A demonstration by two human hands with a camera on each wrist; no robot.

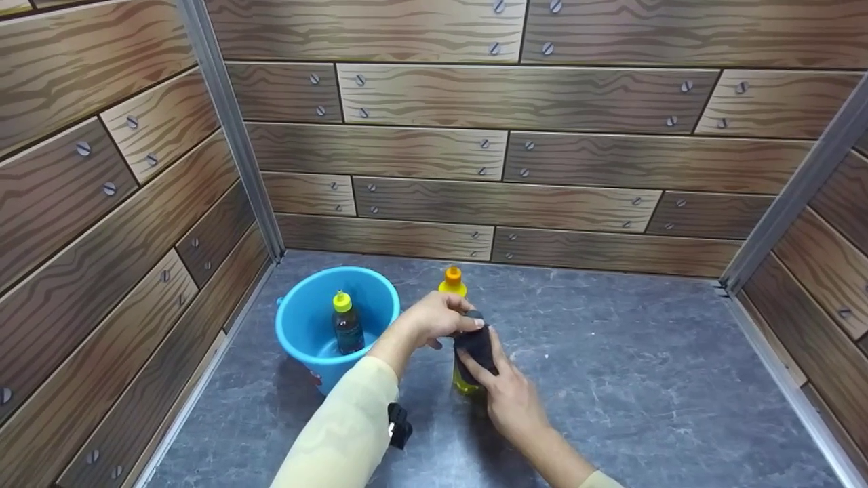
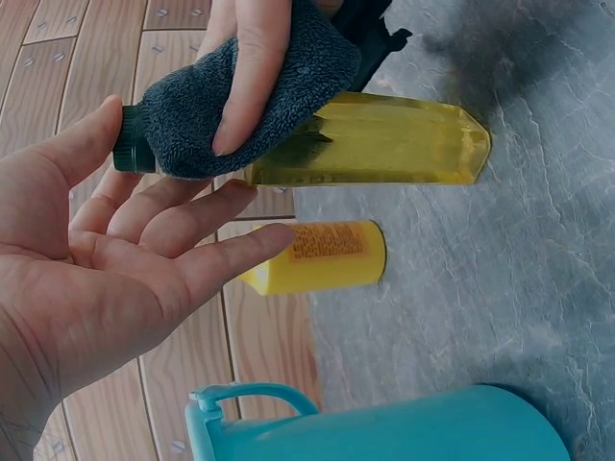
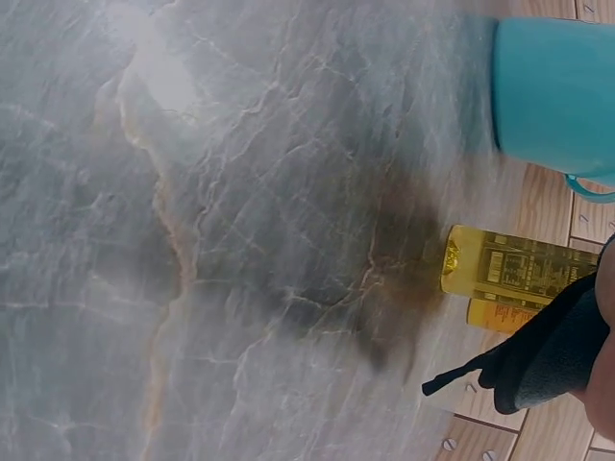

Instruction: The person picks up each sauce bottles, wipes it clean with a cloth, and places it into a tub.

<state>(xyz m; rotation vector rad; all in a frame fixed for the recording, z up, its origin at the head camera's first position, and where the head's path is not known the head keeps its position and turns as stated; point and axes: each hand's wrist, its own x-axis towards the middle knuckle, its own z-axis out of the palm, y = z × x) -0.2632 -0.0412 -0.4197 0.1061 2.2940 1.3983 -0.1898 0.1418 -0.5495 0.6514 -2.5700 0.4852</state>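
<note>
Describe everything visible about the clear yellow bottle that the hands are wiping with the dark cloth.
The clear yellow plastic bottle stands upright on the grey marbled floor, just right of the blue plastic bucket. It has a squarish body holding yellow liquid, a printed label and a dark green cap. A dark blue fleecy cloth is wrapped over its upper part, pressed on by the right hand. The left hand sits at its top, fingers spread in the wrist view. A smaller opaque yellow bottle with an orange cap stands behind it.

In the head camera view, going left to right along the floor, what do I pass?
Blue bucket → dark bottle with a yellow cap standing inside it → left hand → dark cloth pressed on a yellow bottle → right hand.
</note>
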